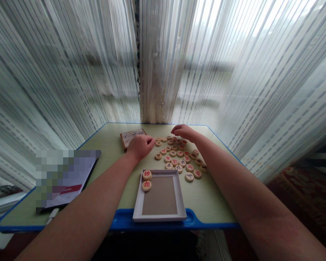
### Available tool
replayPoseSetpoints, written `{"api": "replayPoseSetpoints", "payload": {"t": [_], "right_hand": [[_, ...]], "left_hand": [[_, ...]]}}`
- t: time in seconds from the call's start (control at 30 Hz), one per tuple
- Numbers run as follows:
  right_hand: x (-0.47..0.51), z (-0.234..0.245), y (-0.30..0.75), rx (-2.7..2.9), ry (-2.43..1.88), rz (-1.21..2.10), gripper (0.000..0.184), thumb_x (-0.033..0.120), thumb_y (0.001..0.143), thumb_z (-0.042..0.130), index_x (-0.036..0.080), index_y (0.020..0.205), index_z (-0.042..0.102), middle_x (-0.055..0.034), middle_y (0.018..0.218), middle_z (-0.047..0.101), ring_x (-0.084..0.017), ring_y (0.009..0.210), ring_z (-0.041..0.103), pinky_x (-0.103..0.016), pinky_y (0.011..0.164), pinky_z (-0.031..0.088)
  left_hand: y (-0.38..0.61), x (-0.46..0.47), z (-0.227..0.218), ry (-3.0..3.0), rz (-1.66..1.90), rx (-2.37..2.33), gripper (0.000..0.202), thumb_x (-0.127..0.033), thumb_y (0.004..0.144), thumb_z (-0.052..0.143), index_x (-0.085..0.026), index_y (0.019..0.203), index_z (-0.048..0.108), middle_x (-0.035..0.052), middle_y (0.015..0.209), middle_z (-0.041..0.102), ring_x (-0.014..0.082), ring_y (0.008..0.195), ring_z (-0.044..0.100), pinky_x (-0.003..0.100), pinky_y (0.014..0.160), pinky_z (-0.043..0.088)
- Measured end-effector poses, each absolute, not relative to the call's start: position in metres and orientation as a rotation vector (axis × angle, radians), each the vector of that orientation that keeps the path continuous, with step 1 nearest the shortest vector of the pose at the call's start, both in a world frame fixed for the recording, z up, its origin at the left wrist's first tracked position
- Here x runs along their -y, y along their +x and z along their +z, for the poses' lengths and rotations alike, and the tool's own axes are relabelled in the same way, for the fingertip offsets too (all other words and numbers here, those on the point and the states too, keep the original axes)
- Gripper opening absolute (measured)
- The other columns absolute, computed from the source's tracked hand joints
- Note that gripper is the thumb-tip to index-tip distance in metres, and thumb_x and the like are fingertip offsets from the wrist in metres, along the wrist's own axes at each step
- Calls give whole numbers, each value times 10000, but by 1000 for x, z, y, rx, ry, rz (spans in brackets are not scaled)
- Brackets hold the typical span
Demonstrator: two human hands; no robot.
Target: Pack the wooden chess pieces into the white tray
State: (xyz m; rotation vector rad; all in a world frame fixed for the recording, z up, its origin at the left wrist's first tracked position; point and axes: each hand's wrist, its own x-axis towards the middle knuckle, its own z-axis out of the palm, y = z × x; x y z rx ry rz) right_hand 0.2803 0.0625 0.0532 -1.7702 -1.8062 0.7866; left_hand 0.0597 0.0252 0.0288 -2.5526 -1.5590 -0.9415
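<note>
Many round wooden Chinese chess pieces lie loosely spread over the table, marked in red or black characters. My left hand is closed at the left side of the spread, beside a patterned box lid that it partly covers. Whatever is inside its curled fingers, if anything, is hidden. At the far side of the pieces, my right hand reaches over them, fingers stretched out to the left. An open white box tray stands near me, with two red-marked pieces in its upper left corner.
The pale green table has a blue rim. A tablet or similar flat device, partly pixelated, lies at the left with a white cable. Striped sheer curtains hang behind the table.
</note>
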Motion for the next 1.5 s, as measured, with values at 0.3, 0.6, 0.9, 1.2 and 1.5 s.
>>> {"api": "replayPoseSetpoints", "payload": {"t": [0.3,0.6,0.9,1.2,1.5], "right_hand": [[-59,57,339,1922,-1633,1397,433,93,590,603,182,1014,605,-24,962,628,-136,876,556,-223,768,439],[-64,53,345,2076,-1606,1361,429,102,568,646,203,985,650,-16,913,655,-155,882,578,-266,795,447],[-65,50,337,1982,-1761,1251,247,109,577,616,195,804,663,6,762,655,-140,731,569,-261,699,444],[-40,65,314,2175,-1951,1061,287,300,549,732,195,810,676,-13,780,665,-156,752,578,-250,670,438],[-23,75,295,2198,-2135,803,261,168,556,686,172,816,712,-23,674,669,-129,592,583,-232,552,464]], "left_hand": [[60,-27,28,-2580,-974,1548,414,-395,777,375,-154,481,535,31,478,510,112,482,379,267,521,228],[61,-25,27,-2712,-1019,1549,292,-337,684,464,-154,458,492,-21,424,403,90,467,373,240,505,267],[58,-27,28,-2758,-1065,1580,196,-262,631,476,-157,472,521,-16,442,460,101,483,426,240,518,315],[63,-26,25,-2797,-1002,1525,194,-269,634,480,-154,505,567,-1,474,520,107,494,451,240,524,316],[63,-21,31,-2707,-1006,1511,231,-298,669,473,-162,515,580,18,513,562,116,511,461,247,540,322]]}}
